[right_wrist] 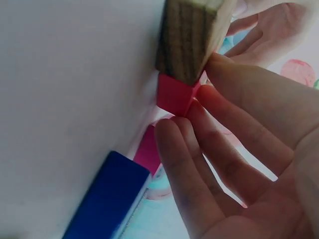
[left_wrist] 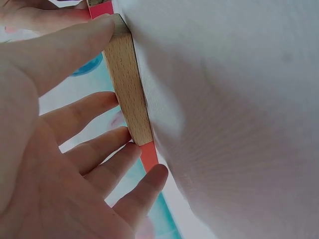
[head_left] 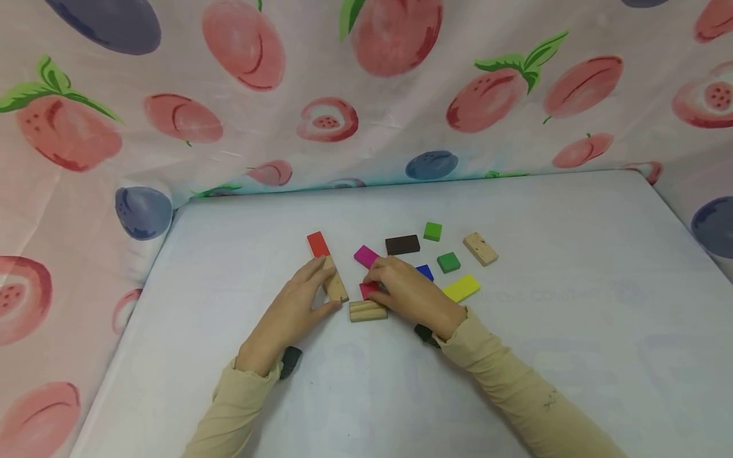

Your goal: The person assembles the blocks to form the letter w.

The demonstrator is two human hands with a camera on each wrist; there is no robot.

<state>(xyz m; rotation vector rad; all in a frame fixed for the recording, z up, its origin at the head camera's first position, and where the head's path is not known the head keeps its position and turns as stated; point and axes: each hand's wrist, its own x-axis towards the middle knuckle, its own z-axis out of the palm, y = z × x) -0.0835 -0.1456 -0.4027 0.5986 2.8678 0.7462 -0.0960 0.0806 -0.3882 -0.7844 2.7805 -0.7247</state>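
Note:
My left hand [head_left: 291, 313] holds a plain wooden block [head_left: 336, 284] on the white table, thumb at its near end, fingers along its side. A red block [head_left: 317, 244] continues in line from its far end; in the left wrist view the little finger lies by this red block [left_wrist: 149, 155]. With thumb and fingertips, my right hand [head_left: 413, 294] pinches a small crimson block [head_left: 368, 291], partly covered by the fingers. Close against that, on the near side, lies a striped wooden block [head_left: 368, 312]. A magenta block [head_left: 366, 256] lies just beyond the right fingers.
Behind and right of my right hand lie a dark brown block [head_left: 403, 245], a green block [head_left: 432, 231], a darker green block [head_left: 448, 262], a speckled wooden block [head_left: 480, 249], a yellow block [head_left: 461, 289] and a partly hidden blue block [head_left: 425, 272]. A fruit-patterned cloth [head_left: 389, 121] hangs behind the table.

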